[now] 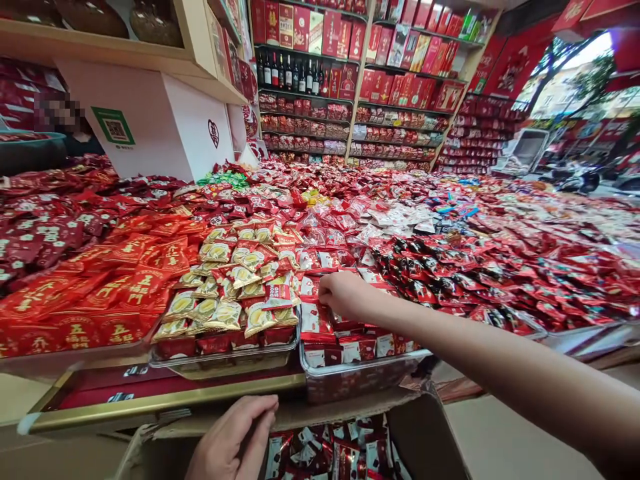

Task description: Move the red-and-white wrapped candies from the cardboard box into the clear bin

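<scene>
Red-and-white candy packets (320,320) fill the clear tray (360,363) at the front edge of the counter, dead centre. They lie flat and overlapped, long axes mostly running away from the person, toward the back of the display.

Right hand (343,293) is on top of that pile — palm down, knuckles up, fingers curled into the packets at the tray's left side. Fingertips are hidden under the hand, so can't tell if they pinch a packet or just press on the heap. The forearm comes in from the lower right, crossing over the tray's near right corner.

Left hand (233,440) is low and close, resting on the flap of a cardboard box (425,440) below the counter, fingers loosely bent over the edge, holding nothing that shows. More of the same packets (340,453) lie in that box, just right of the left hand.

Key relation: tray sits above and beyond the box, so right hand is the one at the tray, left hand the one at the box.

Just left of the tray, touching it, a 2nd clear tray (220,357) holds gold-and-red sweets (230,293). Further left, red packs w/ gold characters (100,300). Behind — wrapped sweets across the whole counter, shelves of red boxes (320,30) and bottles (290,70) at the back.
</scene>
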Demonstrator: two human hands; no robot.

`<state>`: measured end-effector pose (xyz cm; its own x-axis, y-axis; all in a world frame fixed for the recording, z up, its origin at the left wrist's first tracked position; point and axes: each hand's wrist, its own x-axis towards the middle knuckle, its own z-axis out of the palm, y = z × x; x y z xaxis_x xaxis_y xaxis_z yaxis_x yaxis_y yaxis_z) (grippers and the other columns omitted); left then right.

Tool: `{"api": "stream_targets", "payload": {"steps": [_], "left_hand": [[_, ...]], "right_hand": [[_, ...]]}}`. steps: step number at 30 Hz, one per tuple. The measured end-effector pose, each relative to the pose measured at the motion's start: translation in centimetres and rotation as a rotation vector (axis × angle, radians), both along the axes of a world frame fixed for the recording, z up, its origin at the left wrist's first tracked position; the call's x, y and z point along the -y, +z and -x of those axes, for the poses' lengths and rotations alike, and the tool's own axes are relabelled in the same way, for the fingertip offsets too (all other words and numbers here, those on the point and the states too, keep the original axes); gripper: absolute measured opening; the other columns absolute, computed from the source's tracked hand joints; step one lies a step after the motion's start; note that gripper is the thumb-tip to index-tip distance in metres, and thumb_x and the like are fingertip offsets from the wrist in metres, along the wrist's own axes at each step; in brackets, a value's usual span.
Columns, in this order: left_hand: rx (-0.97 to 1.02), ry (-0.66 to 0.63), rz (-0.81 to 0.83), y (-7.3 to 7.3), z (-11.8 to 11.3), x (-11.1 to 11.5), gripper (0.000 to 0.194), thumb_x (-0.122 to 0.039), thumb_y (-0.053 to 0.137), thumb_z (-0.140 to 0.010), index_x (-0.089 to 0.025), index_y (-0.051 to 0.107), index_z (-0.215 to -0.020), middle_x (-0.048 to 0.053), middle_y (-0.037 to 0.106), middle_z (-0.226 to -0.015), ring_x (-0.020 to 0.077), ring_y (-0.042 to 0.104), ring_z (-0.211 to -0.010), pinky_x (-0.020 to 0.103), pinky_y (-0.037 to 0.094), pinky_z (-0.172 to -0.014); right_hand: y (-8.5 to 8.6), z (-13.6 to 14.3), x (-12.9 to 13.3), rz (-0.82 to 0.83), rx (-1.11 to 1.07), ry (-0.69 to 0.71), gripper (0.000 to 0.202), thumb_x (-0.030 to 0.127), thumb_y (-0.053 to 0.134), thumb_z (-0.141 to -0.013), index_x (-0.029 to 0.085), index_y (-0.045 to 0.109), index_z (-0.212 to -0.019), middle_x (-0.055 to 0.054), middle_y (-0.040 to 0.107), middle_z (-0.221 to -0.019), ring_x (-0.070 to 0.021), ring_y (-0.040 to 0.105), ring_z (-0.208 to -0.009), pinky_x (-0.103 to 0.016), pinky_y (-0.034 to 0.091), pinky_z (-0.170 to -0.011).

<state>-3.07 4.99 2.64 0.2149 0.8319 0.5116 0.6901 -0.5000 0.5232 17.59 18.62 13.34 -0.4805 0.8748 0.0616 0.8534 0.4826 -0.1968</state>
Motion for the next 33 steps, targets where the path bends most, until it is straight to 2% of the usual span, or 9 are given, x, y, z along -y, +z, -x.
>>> {"api": "stream_targets", "payload": {"steps": [5,8,11,14,17,24,28,30,33], "left_hand": [[-0.018,0.021,0.108,0.5,-0.3,0.0,0.015,-0.024,0.053,-0.076,-0.024,0.057,-0.091,0.0,0.068,-0.086,0.0141,0.063,-0.08,0.021,0.05,-0.072],[0.073,-0.024,0.118,0.4,-0.2,1.0,0.014,-0.02,0.05,-0.078,-0.023,0.057,-0.09,0.001,0.067,-0.087,0.0143,0.062,-0.082,0.024,0.048,-0.076],[0.047,-0.219,0.14,-0.6,0.1,2.9,0.02,-0.014,0.046,-0.079,-0.022,0.055,-0.095,0.002,0.065,-0.085,0.0137,0.06,-0.08,0.025,0.047,-0.075],[-0.244,-0.41,0.501,-2.5,0.1,4.6,0.026,-0.016,0.043,-0.08,-0.025,0.055,-0.102,0.004,0.063,-0.095,0.0169,0.056,-0.089,0.03,0.043,-0.08],[-0.391,-0.412,0.767,-5.3,-0.9,4.6,0.03,-0.017,0.05,-0.075,-0.026,0.057,-0.103,0.006,0.061,-0.105,0.0225,0.054,-0.097,0.036,0.041,-0.085],[-0.367,-0.286,0.842,-11.2,-9.0,1.0,0.034,-0.03,0.05,-0.08,-0.018,0.048,-0.111,0.007,0.055,-0.111,0.0209,0.053,-0.098,0.042,0.042,-0.083],[-0.386,-0.224,0.856,-12.8,-11.7,0.2,0.03,-0.032,0.05,-0.08,-0.016,0.05,-0.106,0.004,0.059,-0.097,0.017,0.058,-0.082,0.038,0.047,-0.072],[-0.399,-0.21,0.864,-13.2,-11.7,-0.1,0.023,-0.031,0.049,-0.081,-0.014,0.054,-0.096,0.002,0.061,-0.087,0.0144,0.059,-0.073,0.034,0.048,-0.066],[-0.398,-0.209,0.83,-13.4,-11.2,-0.4,0.021,-0.031,0.049,-0.081,-0.014,0.055,-0.093,0.003,0.06,-0.089,0.0151,0.058,-0.078,0.035,0.047,-0.069]], "right_hand": [[0.4,-0.3,0.2,-0.023,-0.024,-0.015,0.017,0.012,0.048,-0.073,0.013,0.065,-0.076,-0.008,0.065,-0.075,-0.0171,0.057,-0.069,-0.025,0.036,-0.058],[1.3,-1.0,1.5,-0.066,-0.056,-0.046,0.02,0.015,0.045,-0.077,0.011,0.063,-0.082,-0.009,0.063,-0.081,-0.0173,0.056,-0.075,-0.026,0.037,-0.065],[2.4,-2.6,4.8,-0.185,-0.19,-0.001,0.018,0.018,0.045,-0.078,0.011,0.061,-0.081,-0.004,0.061,-0.08,-0.0128,0.053,-0.074,-0.024,0.037,-0.067],[2.7,-4.7,9.7,-0.051,-0.298,0.194,0.016,0.021,0.045,-0.079,0.013,0.059,-0.08,0.001,0.058,-0.072,-0.008,0.051,-0.065,-0.02,0.036,-0.062],[0.6,-7.0,13.9,0.119,-0.307,0.285,0.015,0.021,0.045,-0.08,0.015,0.059,-0.08,0.0,0.059,-0.071,-0.0083,0.051,-0.064,-0.019,0.037,-0.06],[-7.7,-10.6,18.1,0.23,-0.44,-0.051,0.015,0.02,0.044,-0.081,0.015,0.057,-0.078,-0.001,0.059,-0.069,-0.0104,0.051,-0.062,-0.021,0.037,-0.057],[-10.0,-10.8,19.6,0.226,-0.513,-0.116,0.015,0.019,0.043,-0.082,0.016,0.057,-0.077,-0.002,0.06,-0.072,-0.011,0.052,-0.067,-0.021,0.038,-0.061],[-10.5,-10.6,20.0,0.187,-0.493,-0.112,0.016,0.019,0.042,-0.083,0.016,0.057,-0.079,-0.003,0.06,-0.075,-0.0118,0.053,-0.071,-0.022,0.038,-0.064],[-11.0,-10.3,20.0,0.147,-0.457,-0.122,0.016,0.02,0.041,-0.083,0.016,0.057,-0.082,-0.003,0.061,-0.079,-0.0127,0.053,-0.074,-0.023,0.038,-0.066]]}}
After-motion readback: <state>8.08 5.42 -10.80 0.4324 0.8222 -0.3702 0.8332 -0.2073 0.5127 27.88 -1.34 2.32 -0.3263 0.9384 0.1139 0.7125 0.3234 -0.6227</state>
